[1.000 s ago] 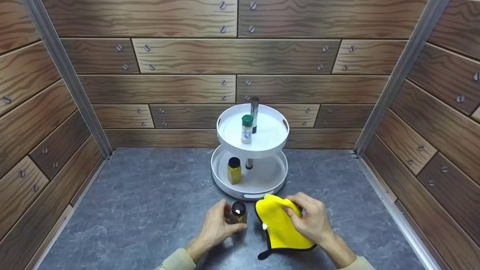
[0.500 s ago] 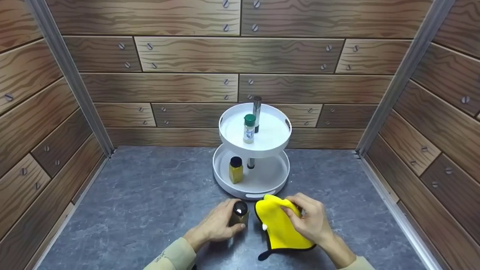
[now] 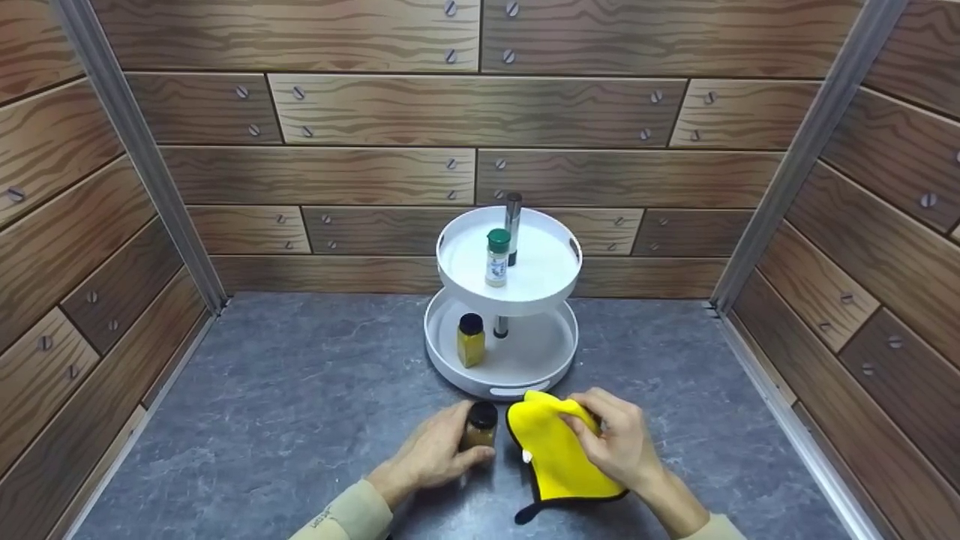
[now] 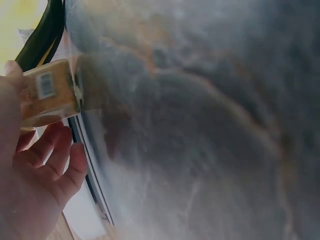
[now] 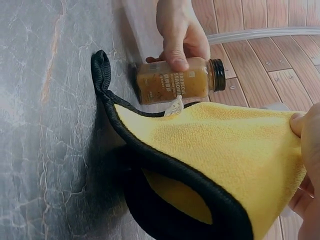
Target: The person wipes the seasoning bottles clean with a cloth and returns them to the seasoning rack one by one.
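Note:
My left hand (image 3: 431,450) grips a seasoning jar (image 5: 172,82) between thumb and fingers. The jar has a black lid (image 3: 482,415), brown-yellow contents and a printed label reading "barbecue seasoning". In the left wrist view its base (image 4: 75,90) is right at the table surface. Just to the right, my right hand (image 3: 619,439) pinches the top of a yellow cloth (image 3: 559,457) with black edging. The cloth hangs in a fold, its black loop (image 5: 101,70) at a lower corner and a small white tag (image 5: 175,106) at its edge.
Behind the hands stands a white two-tier round tray (image 3: 536,367). A yellow jar (image 3: 471,341) with a black lid sits on its lower tier, a green-capped shaker (image 3: 497,259) on the upper one. Wood-patterned walls (image 3: 480,112) enclose the grey table (image 3: 300,390).
My left hand has shifted slightly right and its fingers have closed in around the jar. The bright glint on the jar's lid is gone. The right hand and cloth have hardly moved.

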{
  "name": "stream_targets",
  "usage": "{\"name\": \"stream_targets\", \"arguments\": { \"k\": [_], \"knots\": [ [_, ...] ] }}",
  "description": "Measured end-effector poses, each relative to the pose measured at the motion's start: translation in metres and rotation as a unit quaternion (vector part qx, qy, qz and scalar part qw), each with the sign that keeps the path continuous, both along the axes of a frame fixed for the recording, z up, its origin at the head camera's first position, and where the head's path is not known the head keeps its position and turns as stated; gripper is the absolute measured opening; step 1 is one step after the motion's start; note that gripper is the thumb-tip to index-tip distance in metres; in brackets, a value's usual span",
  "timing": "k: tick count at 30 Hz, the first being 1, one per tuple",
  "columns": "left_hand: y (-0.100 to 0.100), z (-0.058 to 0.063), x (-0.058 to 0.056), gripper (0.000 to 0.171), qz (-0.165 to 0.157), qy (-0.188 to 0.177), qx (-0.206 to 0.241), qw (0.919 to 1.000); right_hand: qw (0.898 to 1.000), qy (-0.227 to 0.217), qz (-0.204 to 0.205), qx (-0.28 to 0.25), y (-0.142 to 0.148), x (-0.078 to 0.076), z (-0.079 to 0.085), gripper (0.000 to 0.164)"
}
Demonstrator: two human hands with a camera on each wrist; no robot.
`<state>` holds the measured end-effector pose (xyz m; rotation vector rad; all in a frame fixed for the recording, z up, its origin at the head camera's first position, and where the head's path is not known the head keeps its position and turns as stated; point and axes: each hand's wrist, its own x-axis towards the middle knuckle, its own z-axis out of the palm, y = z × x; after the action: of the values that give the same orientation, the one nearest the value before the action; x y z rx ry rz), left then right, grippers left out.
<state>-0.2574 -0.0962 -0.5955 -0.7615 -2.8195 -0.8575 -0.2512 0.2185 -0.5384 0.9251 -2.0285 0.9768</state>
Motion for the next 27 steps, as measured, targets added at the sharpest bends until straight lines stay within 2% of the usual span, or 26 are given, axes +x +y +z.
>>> {"name": "stream_targets", "arguments": {
  "k": [5, 9, 15, 22, 27],
  "knots": [
    [0.003, 0.002, 0.002, 0.043, -0.003, 0.042, -0.022, 0.9989, 1.0, 0.005, -0.009, 0.003, -0.001, 0.0, 0.0, 0.033],
    [0.006, 0.002, 0.004, 0.042, 0.002, 0.052, -0.031, 0.9982, 1.0, 0.009, -0.008, 0.006, -0.002, 0.0, 0.001, 0.033],
    [0.008, 0.008, 0.007, 0.041, 0.023, 0.063, 0.007, 0.9977, 1.0, 0.004, -0.014, 0.023, -0.002, 0.0, 0.003, 0.028],
    [0.014, 0.022, 0.013, 0.041, 0.038, 0.071, 0.04, 0.996, 0.998, 0.05, -0.026, 0.028, -0.011, -0.003, 0.011, 0.029],
    [0.023, 0.029, 0.016, 0.04, 0.032, 0.09, 0.071, 0.9929, 0.997, 0.069, -0.043, 0.019, -0.023, -0.005, 0.018, 0.026]
  ]
}}
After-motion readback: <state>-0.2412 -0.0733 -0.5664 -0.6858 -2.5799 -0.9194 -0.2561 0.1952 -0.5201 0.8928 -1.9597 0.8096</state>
